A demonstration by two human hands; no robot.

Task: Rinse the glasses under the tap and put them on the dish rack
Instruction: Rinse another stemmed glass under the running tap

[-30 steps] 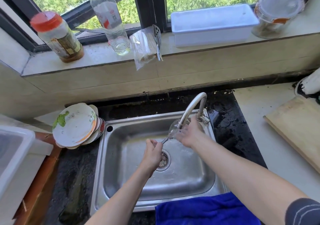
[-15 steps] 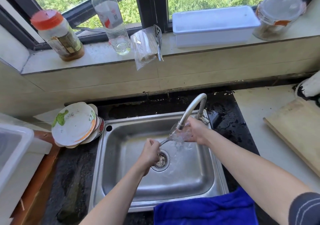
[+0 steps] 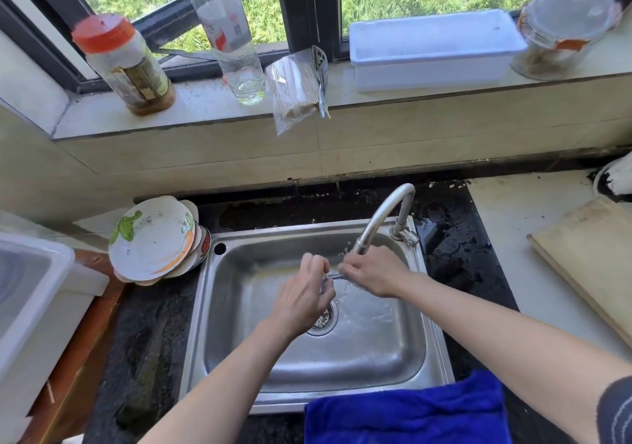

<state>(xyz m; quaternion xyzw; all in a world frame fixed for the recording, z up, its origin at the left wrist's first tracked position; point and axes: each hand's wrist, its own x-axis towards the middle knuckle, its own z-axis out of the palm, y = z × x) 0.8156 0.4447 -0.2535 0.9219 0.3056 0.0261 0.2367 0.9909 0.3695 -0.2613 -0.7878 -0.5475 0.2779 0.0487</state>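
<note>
White plastic tub (image 3: 34, 289) sits at the far left of the surface, with a stack of plates (image 3: 154, 238) leaning beside the steel sink (image 3: 239, 324). On the sill, a red-lidded jar (image 3: 123, 64) and a clear bottle (image 3: 229, 33) carry labels too blurred to read. Over the sink, the left hand (image 3: 304, 296) has its grip closed on the stem of the glass (image 3: 332, 276), which lies sideways just under the tap (image 3: 379, 218) spout. The right hand (image 3: 372, 274) curls its grip round the bowl, hiding most of it. Blue cloth (image 3: 407, 413) drapes the sink's front edge, and a wooden board (image 3: 588, 259) lies far right.
</note>
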